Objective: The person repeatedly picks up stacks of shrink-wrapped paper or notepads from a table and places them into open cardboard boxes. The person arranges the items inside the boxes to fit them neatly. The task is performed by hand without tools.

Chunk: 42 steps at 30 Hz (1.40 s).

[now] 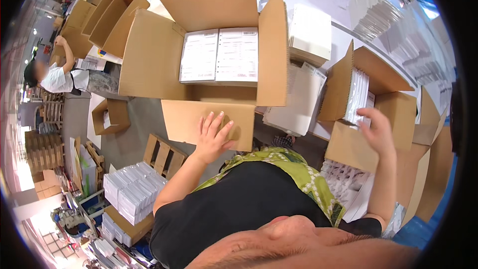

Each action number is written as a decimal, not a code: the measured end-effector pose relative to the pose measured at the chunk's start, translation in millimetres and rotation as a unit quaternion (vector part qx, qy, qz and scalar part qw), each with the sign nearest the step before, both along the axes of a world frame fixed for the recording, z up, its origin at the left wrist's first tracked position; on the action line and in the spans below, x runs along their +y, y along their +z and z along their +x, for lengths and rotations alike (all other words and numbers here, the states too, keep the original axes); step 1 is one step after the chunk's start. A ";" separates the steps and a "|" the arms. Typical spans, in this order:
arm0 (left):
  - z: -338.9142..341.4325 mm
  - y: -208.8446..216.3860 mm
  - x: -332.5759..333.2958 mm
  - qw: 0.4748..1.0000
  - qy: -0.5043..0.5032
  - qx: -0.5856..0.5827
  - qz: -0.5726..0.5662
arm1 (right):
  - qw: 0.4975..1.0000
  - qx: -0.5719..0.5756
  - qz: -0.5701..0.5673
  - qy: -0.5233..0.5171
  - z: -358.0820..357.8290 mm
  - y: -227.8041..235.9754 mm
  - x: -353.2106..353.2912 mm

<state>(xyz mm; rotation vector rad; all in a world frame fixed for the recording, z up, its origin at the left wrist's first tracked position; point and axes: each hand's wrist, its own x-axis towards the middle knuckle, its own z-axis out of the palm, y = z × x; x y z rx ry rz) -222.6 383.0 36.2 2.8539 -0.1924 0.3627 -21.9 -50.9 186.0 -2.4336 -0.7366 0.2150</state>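
Observation:
In front of me stands a large open cardboard box (149, 55), its flaps spread outward. Two stacks of printed sheets with punched holes (218, 56) lie side by side in its far part. My left hand (213, 134) rests with fingers spread on the box's near flap (177, 122). Off to the right, my right hand (374, 128) reaches over a smaller open box (336, 79). Plastic-wrapped paper packs (357, 94) stand on edge inside that box. The right fingers are bent by the packs' near end, and I cannot tell whether they touch.
White paper stacks (309, 32) stand between the boxes, with tall stacks (373, 7) at the far right. Empty cartons (114, 20) sit at the far left, where another person (62, 77) works. Wrapped bundles (133, 189) and a wooden pallet (163, 155) are at lower left.

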 end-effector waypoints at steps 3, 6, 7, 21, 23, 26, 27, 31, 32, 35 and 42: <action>13.8 19.6 -45.3 1.000 -0.009 0.008 -0.028 | 0.983 0.111 0.087 -0.118 37.3 -29.7 -80.4; 28.3 31.6 -93.7 0.998 -0.044 -0.019 -0.046 | 0.952 0.218 0.144 -0.159 66.5 -75.1 -137.5; 32.9 36.5 -110.5 0.995 -0.061 -0.033 -0.066 | 0.942 0.248 0.152 -0.165 73.6 -89.1 -151.1; 126.2 61.6 -278.6 0.879 -0.363 0.015 -0.310 | 0.870 0.328 0.139 -0.341 115.7 -195.2 -230.5; 135.1 63.0 -295.0 0.839 -0.380 0.129 -0.368 | 0.838 0.392 0.178 -0.336 119.8 -213.7 -242.0; 155.4 68.6 -327.7 0.833 -0.364 0.165 -0.382 | 0.789 0.455 0.227 -0.346 115.0 -206.5 -226.1; 163.5 61.3 -335.2 0.834 -0.345 0.200 -0.381 | 0.774 0.462 0.243 -0.359 111.2 -198.5 -209.3; 183.9 27.4 -362.4 0.878 -0.281 0.220 -0.319 | 0.833 0.429 0.155 -0.314 109.9 -214.8 -176.4; 187.6 21.5 -367.5 0.898 -0.290 0.207 -0.258 | 0.852 0.406 0.118 -0.310 113.3 -222.9 -176.3; 187.6 7.7 -382.2 0.927 -0.307 0.189 -0.106 | 0.939 0.267 -0.161 -0.146 137.8 -260.5 -197.7; 189.6 -10.0 -390.0 0.926 -0.314 0.207 0.011 | 0.876 0.251 -0.323 -0.256 184.2 -376.5 -244.9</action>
